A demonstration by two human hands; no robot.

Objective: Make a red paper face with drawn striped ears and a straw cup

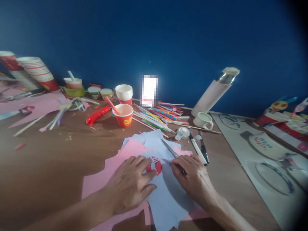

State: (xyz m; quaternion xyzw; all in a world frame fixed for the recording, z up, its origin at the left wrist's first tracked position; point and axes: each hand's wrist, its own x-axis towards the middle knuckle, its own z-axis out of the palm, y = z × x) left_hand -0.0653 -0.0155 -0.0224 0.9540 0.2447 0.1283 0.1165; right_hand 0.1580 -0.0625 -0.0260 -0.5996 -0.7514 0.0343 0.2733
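A red round piece with a pale strip and dark marks lies on light blue paper. My left hand rests over its left side, fingers spread and fingertips touching it, holding nothing between them. To the right, my right hand is closed on a pair of scissors. One blade points away to the upper left; the handles are mostly hidden under the fingers. Pink paper spreads beneath the blue sheets.
Behind the paper stand a red paper cup, a red-handled tool and a pile of colourful sticks. A tilted thermos, white mug and markers are to the right. Stacked cups lean at the left.
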